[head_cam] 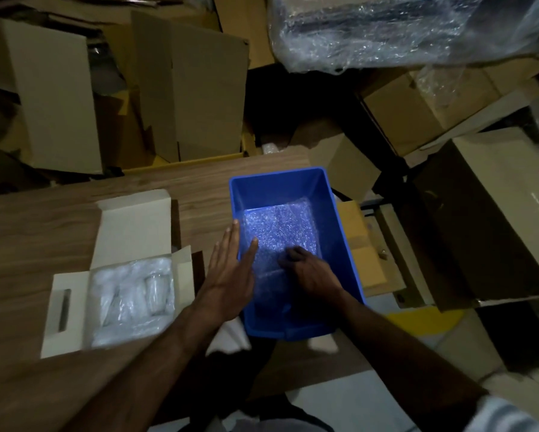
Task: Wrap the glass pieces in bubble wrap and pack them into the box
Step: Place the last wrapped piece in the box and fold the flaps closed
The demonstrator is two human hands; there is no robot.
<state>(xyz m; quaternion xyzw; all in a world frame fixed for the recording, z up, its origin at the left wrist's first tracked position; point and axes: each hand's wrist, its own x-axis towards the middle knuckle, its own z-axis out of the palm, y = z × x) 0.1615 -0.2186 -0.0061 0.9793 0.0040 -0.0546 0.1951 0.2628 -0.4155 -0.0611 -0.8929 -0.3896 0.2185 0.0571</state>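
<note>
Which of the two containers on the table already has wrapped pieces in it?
The white cardboard box, left of the left hand; its flaps are open. The blue bin holds only a bubble wrap sheet.

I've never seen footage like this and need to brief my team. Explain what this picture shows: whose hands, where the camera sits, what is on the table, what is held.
There is no machine: a person works with bare hands, filmed by a camera worn on the head, looking down. On the wooden table stand a blue bin lined with bubble wrap, and an open white box holding wrapped glass pieces. The left hand lies flat, fingers straight, across the bin's left rim. The right hand is inside the bin, fingers curled on the bubble wrap; whether it grips it is unclear. Cardboard boxes are stacked behind.
</note>
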